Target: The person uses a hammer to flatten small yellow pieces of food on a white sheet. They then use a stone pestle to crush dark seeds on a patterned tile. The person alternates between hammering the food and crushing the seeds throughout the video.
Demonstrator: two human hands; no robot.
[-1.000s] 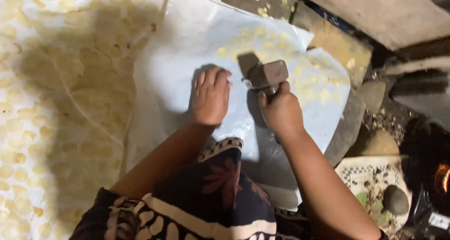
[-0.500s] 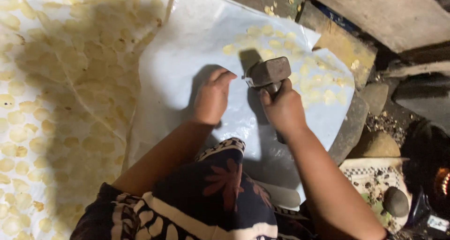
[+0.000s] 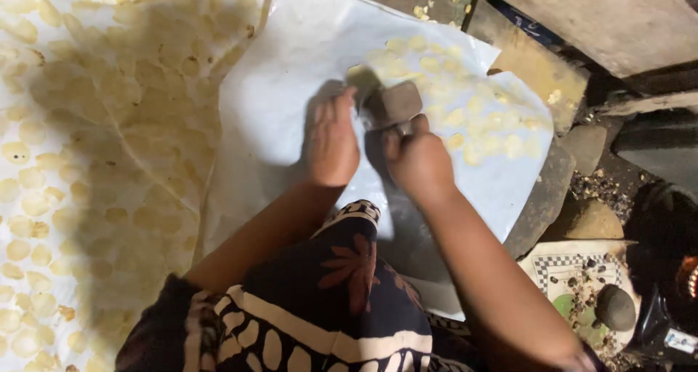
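Sheet [image 3: 291, 74] at upper centre, left hand [image 3: 331, 141] on it, right hand [image 3: 418, 161] just right gripping a stone block [image 3: 395, 103], flattened discs [image 3: 480, 125] further right, more discs on a cloth [image 3: 87, 168] at left, plate [image 3: 574, 270] at lower right.

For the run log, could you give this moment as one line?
right hand: grips hammer | left hand: flat on white sheet

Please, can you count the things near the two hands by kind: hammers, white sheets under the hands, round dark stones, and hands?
Hammer, held in the right hand: 1
White sheet under the hands: 1
Round dark stone on the patterned board: 1
Hands, with the left hand flat on the sheet: 2
Total: 5
The small pale flat discs are too many to count.
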